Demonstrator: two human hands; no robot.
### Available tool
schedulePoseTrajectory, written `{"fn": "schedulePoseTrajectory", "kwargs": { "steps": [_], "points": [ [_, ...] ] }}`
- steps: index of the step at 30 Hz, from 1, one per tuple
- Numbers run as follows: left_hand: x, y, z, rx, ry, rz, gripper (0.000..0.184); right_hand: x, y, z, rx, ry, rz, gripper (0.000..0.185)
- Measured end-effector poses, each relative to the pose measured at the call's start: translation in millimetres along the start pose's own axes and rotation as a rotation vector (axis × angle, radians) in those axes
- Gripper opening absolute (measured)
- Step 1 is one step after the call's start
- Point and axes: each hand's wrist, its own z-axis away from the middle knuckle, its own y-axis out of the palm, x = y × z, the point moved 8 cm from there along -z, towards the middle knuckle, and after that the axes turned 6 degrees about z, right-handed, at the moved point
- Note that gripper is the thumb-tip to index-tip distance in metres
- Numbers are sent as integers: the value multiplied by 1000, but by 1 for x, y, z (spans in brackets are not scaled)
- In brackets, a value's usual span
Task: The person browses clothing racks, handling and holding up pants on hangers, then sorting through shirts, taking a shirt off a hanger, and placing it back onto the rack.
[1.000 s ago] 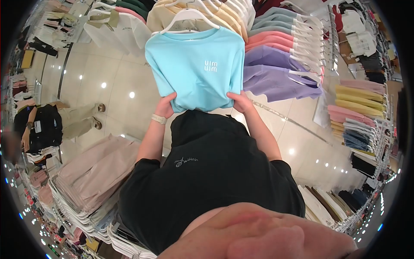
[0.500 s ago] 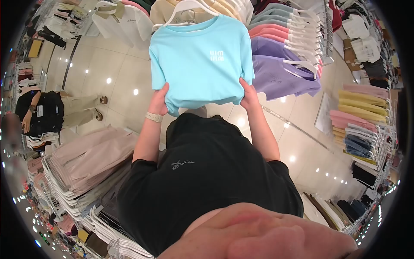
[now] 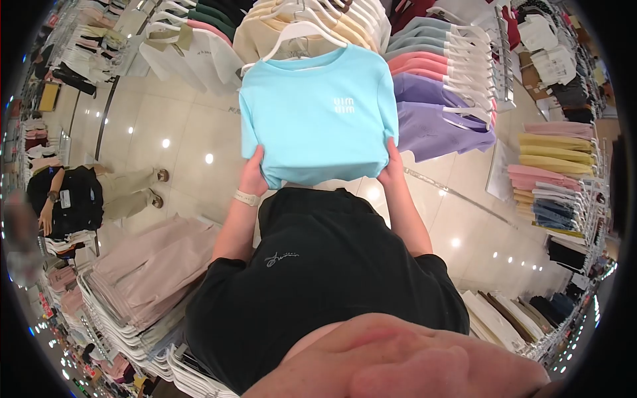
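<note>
A light blue shirt with small white lettering hangs on a white hanger at the upper middle. My left hand grips the shirt's lower left side, with a pale band on the wrist. At its lower right side, my right hand pinches the fabric. The cloth between my hands is drawn out, and its hem looks folded under. Some fingertips are hidden behind the shirt.
Cream shirts hang behind the blue one. Purple shirts hang to its right. Pinkish trousers hang at lower left. A person in black stands at far left. Folded yellow garments are at right.
The shirt and both hands first rose in view, then came lower and slightly right. Both hands have kept their grip, and the fabric between them looks smoother than at first.
</note>
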Motion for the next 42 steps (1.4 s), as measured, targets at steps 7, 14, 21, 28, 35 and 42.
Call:
{"fn": "schedulePoseTrajectory", "kwargs": {
  "steps": [7,14,21,28,35,42],
  "points": [
    [-2,4,-18,359,-284,-147,65,-30,58,10,235,76,377,67],
    [-62,15,-68,139,-117,-392,67,-9,74,-18,-116,-34,481,53],
    [-95,6,-94,72,-113,-367,65,-15,83,-38,-239,-148,452,53],
    [-104,-13,-110,25,20,-574,56,-31,90,-37,-289,-209,482,53],
    [-126,-36,-129,-19,144,-1156,38,-42,42,-32,-494,-264,590,51],
    [-184,61,-159,56,857,-1316,42,-74,39,-39,-357,-143,778,48]
  ]
}}
